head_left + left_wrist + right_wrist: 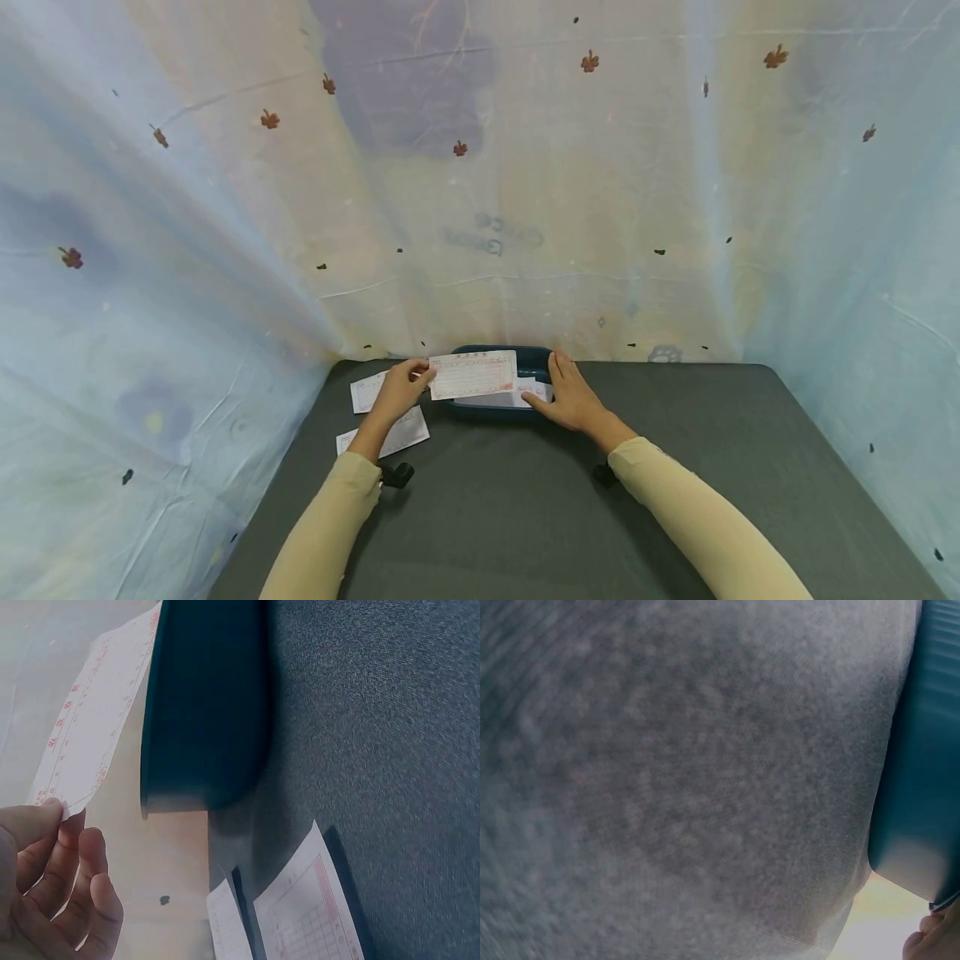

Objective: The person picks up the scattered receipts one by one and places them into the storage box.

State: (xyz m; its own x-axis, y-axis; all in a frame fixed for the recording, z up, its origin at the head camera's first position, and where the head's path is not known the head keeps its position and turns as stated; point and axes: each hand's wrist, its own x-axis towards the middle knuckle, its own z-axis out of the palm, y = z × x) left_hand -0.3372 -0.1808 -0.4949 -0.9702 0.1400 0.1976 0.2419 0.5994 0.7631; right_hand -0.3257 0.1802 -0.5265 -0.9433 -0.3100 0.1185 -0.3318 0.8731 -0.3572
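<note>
Currently in hand: one printed slip, white with red print, held across the left part of the blue tub as seen from the head.
Clock centre: the tub.
Nine o'clock: left hand, thumb and finger pinching the slip's near end; beyond, a second slip.
Eight o'clock: a third slip, on the grey table.
Three o'clock: right hand, fingers extended at the tub's end, thumb spread apart; pressure, cannot tell.
Inside: loose papers.
Handling advice: light pinch, no creasing; free end clear of rim and papers; tub best kept steady; right thumb out of the slip's way.
</note>
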